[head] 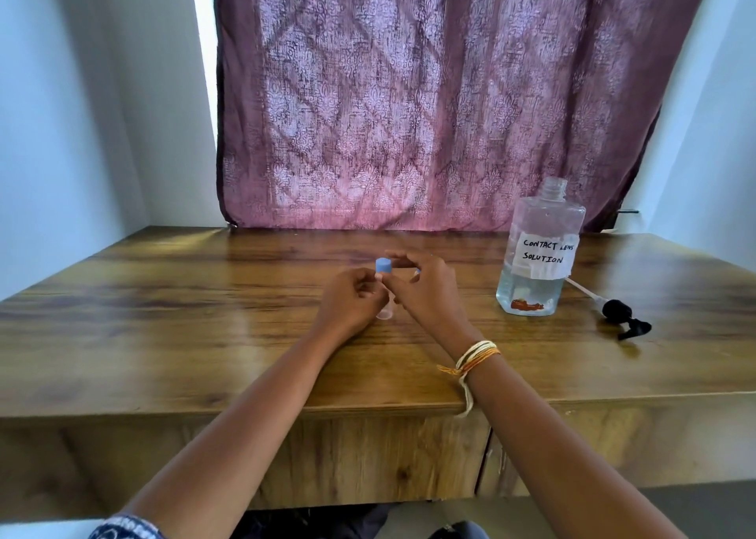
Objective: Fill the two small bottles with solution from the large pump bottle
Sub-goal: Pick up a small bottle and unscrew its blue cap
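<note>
Woven thread bands [474, 357] — cream and orange — circle the right wrist above the glossy wood-grain table [204, 334]. The left hand [352, 303] grips a small clear bottle [385, 312] standing at table centre; the right hand [425, 289] pinches its blue faceted cap [383, 265]. To the right stands the large clear bottle [538, 252], neck open, taped paper label, about one-third full. Its black pump head [624, 317] lies beside it. Behind — a patterned mauve curtain [429, 96].

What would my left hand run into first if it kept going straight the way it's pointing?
Probably the blue cap and right hand just ahead of the left hand, which already holds the small bottle; depth is unclear.
</note>
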Action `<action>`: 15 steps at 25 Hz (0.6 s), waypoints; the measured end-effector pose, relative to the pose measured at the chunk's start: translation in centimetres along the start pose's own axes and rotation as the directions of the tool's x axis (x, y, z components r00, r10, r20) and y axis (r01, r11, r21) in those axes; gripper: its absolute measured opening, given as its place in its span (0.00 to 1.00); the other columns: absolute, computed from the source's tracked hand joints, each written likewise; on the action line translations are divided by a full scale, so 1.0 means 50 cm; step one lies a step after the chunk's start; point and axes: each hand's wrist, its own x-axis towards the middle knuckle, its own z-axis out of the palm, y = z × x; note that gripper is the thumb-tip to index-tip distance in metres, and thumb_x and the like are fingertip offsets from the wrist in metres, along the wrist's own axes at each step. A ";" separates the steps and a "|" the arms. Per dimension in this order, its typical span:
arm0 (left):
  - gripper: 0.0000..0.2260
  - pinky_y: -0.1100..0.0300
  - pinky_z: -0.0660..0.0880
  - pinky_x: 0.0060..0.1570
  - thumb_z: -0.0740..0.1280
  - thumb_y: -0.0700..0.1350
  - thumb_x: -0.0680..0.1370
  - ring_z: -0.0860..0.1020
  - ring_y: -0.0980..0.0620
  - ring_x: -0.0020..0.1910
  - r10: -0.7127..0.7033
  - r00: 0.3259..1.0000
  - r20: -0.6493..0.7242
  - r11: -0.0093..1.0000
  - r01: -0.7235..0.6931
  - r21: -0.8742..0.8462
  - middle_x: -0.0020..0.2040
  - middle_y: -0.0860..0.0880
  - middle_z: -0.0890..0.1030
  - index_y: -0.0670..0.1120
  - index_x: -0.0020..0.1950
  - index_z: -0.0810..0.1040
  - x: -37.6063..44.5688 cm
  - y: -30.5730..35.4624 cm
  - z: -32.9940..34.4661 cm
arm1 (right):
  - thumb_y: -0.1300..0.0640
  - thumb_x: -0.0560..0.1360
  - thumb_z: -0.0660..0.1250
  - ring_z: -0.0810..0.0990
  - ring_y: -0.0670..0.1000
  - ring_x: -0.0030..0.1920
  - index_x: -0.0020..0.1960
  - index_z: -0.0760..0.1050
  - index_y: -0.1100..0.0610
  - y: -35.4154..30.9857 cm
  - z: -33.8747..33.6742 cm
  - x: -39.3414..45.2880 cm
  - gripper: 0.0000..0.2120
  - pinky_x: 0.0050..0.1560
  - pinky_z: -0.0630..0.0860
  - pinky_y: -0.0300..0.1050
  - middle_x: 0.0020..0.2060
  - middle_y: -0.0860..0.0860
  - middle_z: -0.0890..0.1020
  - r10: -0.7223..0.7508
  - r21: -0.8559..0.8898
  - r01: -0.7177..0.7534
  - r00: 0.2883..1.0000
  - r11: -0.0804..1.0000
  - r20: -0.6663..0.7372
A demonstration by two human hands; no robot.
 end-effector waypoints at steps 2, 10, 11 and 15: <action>0.07 0.58 0.75 0.38 0.66 0.42 0.74 0.79 0.56 0.34 0.017 1.000 0.026 1.000 -0.017 -0.003 0.37 0.49 0.84 0.50 0.49 0.82 -0.001 0.002 -0.003 | 0.57 0.70 0.75 0.84 0.47 0.39 0.55 0.81 0.50 -0.003 0.000 0.007 0.13 0.46 0.82 0.47 0.49 0.47 0.85 0.021 0.060 -0.023 0.999 0.998 0.039; 0.04 0.58 0.76 0.38 0.75 0.50 0.70 0.82 0.59 0.36 -0.022 1.000 0.020 1.000 0.022 -0.022 0.36 0.53 0.85 0.54 0.43 0.84 0.003 0.000 -0.008 | 0.50 0.64 0.80 0.78 0.41 0.36 0.47 0.80 0.53 0.001 0.002 0.020 0.15 0.35 0.73 0.30 0.37 0.45 0.82 0.082 0.013 -0.081 0.997 0.997 -0.014; 0.03 0.58 0.76 0.37 0.75 0.49 0.70 0.80 0.61 0.33 -0.017 0.999 0.038 1.000 0.017 -0.025 0.34 0.55 0.85 0.56 0.42 0.84 0.002 0.000 -0.008 | 0.49 0.63 0.80 0.79 0.41 0.37 0.47 0.80 0.53 0.000 0.002 0.020 0.17 0.37 0.76 0.33 0.37 0.44 0.82 0.066 -0.009 -0.066 0.998 0.998 -0.016; 0.02 0.56 0.78 0.41 0.73 0.49 0.72 0.81 0.62 0.36 0.007 0.997 0.081 0.999 -0.004 -0.039 0.34 0.57 0.85 0.56 0.42 0.84 0.001 -0.001 -0.010 | 0.51 0.62 0.81 0.81 0.41 0.37 0.43 0.80 0.54 -0.004 -0.001 0.026 0.15 0.38 0.79 0.36 0.35 0.44 0.82 0.018 -0.041 -0.019 0.999 0.999 -0.027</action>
